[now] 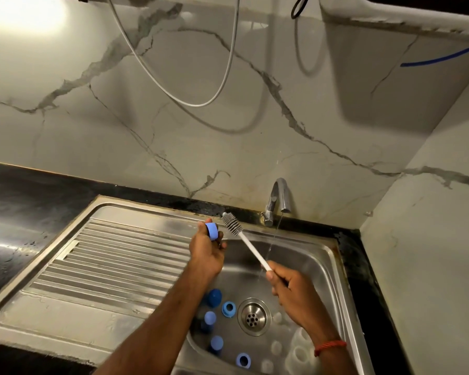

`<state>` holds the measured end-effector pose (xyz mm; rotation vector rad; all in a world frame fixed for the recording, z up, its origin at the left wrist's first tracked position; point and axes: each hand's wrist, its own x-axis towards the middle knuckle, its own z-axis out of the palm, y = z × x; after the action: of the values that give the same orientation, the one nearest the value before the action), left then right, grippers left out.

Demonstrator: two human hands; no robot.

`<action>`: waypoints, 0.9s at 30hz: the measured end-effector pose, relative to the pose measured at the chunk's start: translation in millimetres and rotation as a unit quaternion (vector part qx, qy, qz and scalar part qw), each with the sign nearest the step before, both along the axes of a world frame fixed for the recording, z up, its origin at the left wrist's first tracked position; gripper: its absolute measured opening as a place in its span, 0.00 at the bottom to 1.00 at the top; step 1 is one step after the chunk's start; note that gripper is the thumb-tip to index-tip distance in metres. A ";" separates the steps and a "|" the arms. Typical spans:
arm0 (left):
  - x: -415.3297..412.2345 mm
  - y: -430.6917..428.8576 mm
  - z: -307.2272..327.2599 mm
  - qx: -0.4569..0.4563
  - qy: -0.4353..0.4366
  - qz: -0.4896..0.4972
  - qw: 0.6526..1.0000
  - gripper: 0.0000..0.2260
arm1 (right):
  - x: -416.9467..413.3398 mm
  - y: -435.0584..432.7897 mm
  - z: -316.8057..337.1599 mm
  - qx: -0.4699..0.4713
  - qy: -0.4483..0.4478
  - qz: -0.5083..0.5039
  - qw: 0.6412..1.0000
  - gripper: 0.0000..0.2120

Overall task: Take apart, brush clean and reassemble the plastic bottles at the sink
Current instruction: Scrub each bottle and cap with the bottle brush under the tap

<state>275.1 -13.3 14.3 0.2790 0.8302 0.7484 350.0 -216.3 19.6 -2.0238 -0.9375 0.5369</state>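
Above the sink basin, at the 12 o'clock side, both hands work close together.

**Hand state**
- The left hand is curled around a blue collar and holds it at the fingertips.
- The right hand is closed around the lower end of the bottle brush.

**Governing relation**
- The brush's long axis runs from the right hand at 5 o'clock up to the bristle head at 11 o'clock.
- The bristle head sits just beside the collar, at the collar's 2 o'clock. Whether the two touch cannot be told.
- The left hand is the nearer hand to the collar. The right hand reaches it only through the length of the brush.
- Judgement: the next move calls for swinging the bristle head toward 9 o'clock to meet the collar.

**Water**
- A thin water stream falls from the tap, at 3 o'clock of the brush handle.

**Count**
- Brush: one.
- Collar in hand: one.
- Basin floor, at 9 o'clock of the drain: three domed caps and two loose collars.
- Clear bottles lie at 4 o'clock of the drain, partly under the right forearm. They are too blurred to count.
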 end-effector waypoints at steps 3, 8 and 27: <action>0.3 1.0 -6.3 -0.039 -0.035 -0.003 0.999 0.14 | -2.3 5.7 0.3 0.030 -0.004 -0.020 0.999 0.10; 3.2 -2.8 -5.3 -0.042 -0.100 0.004 0.994 0.14 | -7.9 11.7 -4.4 0.029 -0.063 -0.002 0.998 0.08; 21.9 -34.7 -0.4 0.080 0.068 -0.045 0.994 0.14 | -14.7 29.4 2.4 -0.005 -0.146 -0.011 0.989 0.14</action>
<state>297.0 -48.0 14.0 0.5110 0.8812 0.7187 335.2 -186.9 22.0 -2.1577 -1.0840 0.2351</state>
